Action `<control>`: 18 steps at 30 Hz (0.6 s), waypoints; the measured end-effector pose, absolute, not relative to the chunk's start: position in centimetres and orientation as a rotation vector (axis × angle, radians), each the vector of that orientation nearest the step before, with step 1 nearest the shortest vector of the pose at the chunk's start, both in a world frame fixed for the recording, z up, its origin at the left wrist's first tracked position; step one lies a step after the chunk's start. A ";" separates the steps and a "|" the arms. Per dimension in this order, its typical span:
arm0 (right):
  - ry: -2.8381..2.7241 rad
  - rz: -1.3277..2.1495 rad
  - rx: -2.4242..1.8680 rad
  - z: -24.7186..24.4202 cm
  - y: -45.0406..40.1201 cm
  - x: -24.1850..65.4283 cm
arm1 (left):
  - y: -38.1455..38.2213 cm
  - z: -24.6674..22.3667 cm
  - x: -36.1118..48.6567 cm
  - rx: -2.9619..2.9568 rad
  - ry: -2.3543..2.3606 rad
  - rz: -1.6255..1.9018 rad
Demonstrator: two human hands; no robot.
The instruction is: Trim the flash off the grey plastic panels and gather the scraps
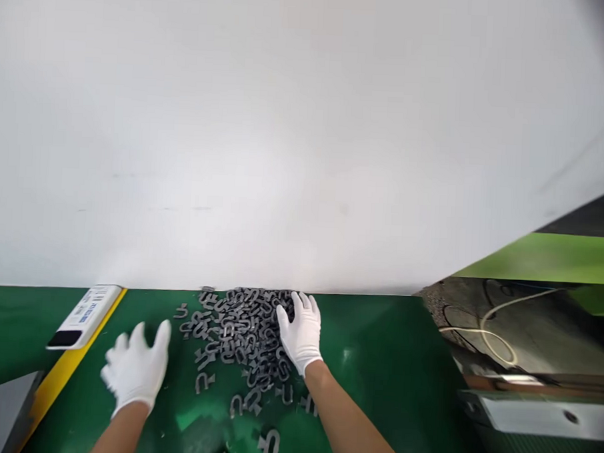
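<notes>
Left hand (136, 367), white-gloved: open wide, fingers spread, empty, just beside the heap of dark U-shaped clips (242, 337). Right hand (302, 333), white-gloved: partly open, resting on the heap.

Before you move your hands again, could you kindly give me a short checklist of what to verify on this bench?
1. Left hand: white-gloved, open, apart from the dark metal clips: ok.
2. Right hand: white-gloved, resting on the pile: ok.
3. Whether its grip holds a clip: cannot tell.
4. Loose clips lying away from the pile on the green mat: not ok.
5. White card beside the yellow strip, away from both hands: ok.
</notes>
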State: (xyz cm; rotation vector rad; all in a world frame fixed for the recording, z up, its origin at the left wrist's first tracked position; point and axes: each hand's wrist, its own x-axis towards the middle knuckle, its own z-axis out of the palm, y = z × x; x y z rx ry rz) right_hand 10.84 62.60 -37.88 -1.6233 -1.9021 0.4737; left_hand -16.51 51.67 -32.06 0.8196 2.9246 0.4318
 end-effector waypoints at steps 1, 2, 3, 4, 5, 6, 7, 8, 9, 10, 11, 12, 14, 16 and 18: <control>-1.898 0.490 -1.610 -37.6 62.8 10.2 | 53.1 -32.9 -16.0 0.948 2.879 0.475; -1.893 0.520 -1.587 -37.4 62.9 9.5 | 54.5 -33.7 -14.7 1.100 2.785 0.592; -1.882 0.565 -1.555 -37.3 63.0 8.7 | 55.6 -34.3 -12.9 1.230 2.649 0.722; -1.864 0.639 -1.506 -37.2 62.8 7.8 | 56.5 -34.7 -10.9 1.248 2.578 0.865; -1.825 0.743 -1.447 -37.1 62.5 6.8 | 57.0 -34.9 -8.8 1.227 2.487 0.983; -1.748 0.874 -1.391 -36.8 61.9 5.8 | 57.3 -34.9 -6.9 1.153 2.400 1.114; -1.637 1.029 -1.339 -36.4 61.1 4.9 | 57.4 -34.8 -5.2 1.034 2.302 1.244; -1.498 1.191 -1.286 -35.8 60.3 4.1 | 57.3 -34.7 -3.9 0.847 2.191 1.377; -1.336 1.347 -1.257 -35.2 59.4 3.5 | 57.1 -34.5 -3.0 0.623 2.058 1.526; -1.198 1.473 -1.239 -34.5 58.7 3.1 | 56.9 -34.3 -2.5 0.479 1.892 1.645; -1.076 1.526 -1.253 -33.9 58.2 3.0 | 56.8 -34.1 -2.4 0.421 1.741 1.716; -1.005 1.542 -1.282 -33.4 57.9 3.1 | 56.6 -33.7 -2.4 0.393 1.646 1.763; -1.013 1.545 -1.304 -32.8 57.6 3.7 | 56.1 -32.3 -2.5 0.325 1.538 1.855; -1.135 1.480 -1.277 -32.5 57.4 5.0 | 55.2 -29.9 -1.8 0.336 1.559 1.900; -1.254 1.420 -1.221 -31.9 56.6 6.6 | 53.9 -27.1 -0.4 0.433 1.737 1.858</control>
